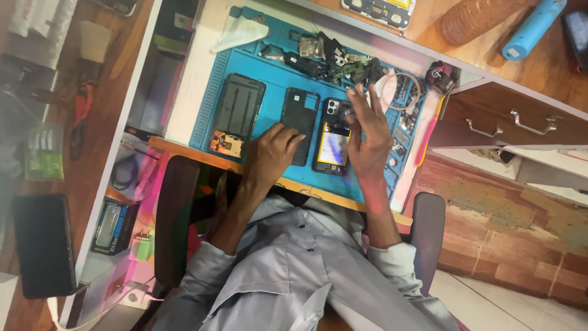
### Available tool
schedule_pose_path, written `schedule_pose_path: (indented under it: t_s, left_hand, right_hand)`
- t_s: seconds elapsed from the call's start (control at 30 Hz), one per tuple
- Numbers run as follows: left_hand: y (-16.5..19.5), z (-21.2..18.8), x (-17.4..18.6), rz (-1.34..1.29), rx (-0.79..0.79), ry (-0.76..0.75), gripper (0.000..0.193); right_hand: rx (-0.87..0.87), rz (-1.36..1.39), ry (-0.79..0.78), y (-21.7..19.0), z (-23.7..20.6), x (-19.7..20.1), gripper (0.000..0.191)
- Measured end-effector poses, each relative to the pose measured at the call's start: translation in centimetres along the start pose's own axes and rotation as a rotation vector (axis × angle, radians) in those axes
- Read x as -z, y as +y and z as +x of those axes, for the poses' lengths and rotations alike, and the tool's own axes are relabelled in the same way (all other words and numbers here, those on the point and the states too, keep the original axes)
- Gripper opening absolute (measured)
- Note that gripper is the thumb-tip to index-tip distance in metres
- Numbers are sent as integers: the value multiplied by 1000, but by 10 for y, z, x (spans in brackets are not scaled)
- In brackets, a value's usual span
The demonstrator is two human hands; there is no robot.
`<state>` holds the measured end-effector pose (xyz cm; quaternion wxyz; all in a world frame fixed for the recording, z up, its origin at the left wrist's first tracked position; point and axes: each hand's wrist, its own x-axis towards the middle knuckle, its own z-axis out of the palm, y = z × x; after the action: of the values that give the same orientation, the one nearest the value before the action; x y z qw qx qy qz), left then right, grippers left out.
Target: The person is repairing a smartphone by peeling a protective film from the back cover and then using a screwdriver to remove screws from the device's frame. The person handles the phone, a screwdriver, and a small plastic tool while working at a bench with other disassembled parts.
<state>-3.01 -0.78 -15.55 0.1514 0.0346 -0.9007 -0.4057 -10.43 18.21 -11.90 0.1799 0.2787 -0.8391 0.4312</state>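
A: Hands over the blue mat (269, 104) on the counter (184, 92). Where is each?

B: The left hand (272, 153) rests, fingers curled, on the lower edge of a black back cover (300, 119); whether its grip pinches it, I cannot tell.

A: And the right?

B: The right hand (369, 138) hovers above the opened phone (332, 140), fingers spread, tips near the small parts (334, 58) heaped at the mat's far edge.

Grey button-up shirt, dark buttons, long sleeves rolled back, bare hands (269, 156).
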Motion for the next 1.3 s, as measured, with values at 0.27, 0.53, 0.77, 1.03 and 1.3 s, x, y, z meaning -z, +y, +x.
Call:
schedule_pose_path:
  t_s: [0.27, 0.53, 0.77, 1.03, 1.3]
  left_hand:
    - [25, 9, -26, 91, -194, -108, 21]
    - [30, 18, -33, 137, -178, -173, 28]
    - [28, 14, -34, 159, -168, -168, 28]
    - [30, 16, -33, 26, -82, -104, 25]
    - [28, 19, -31, -41, -76, 37, 15]
  right_hand:
    - [-24, -107, 33, 8, -6, 2, 65]
    - [45, -192, 36, 9, -8, 2, 69]
    - [39, -236, 54, 8, -12, 0, 71]
    - [-219, 143, 49, 17, -13, -9, 54]
    - [-211, 457, 36, 9, -15, -15, 59]
